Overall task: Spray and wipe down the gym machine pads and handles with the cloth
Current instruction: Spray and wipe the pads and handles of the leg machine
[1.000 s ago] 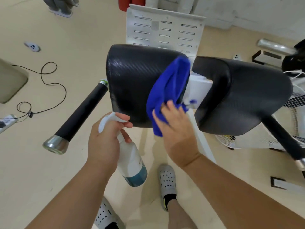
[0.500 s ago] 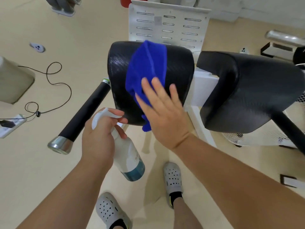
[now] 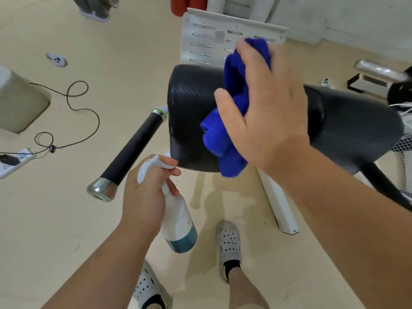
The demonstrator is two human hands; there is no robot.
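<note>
Cloth (image 3: 225,132), the blue one, is bunched up and pressed flat against the left pad (image 3: 191,121) under the right hand (image 3: 265,112), whose fingers are spread wide over it rather than pinching it. That pad is taken as the landmark here. Just below its lower left corner the spray bottle (image 3: 176,217) is gripped in the left hand (image 3: 145,197), fingers wrapped round the neck and one resting by the trigger, nozzle aimed roughly at the pad. To the pad's left, the black handle (image 3: 131,152) with the chrome end cap is left untouched. To its right, the second pad (image 3: 354,130) isn't being touched by anything either.

Progress-wise, it looks like the left pad is being worked on right now, so maybe early to midway. Whether the other pad has been wiped can't be told. The handle, and probably the second pad, are judged still to be done.
</note>
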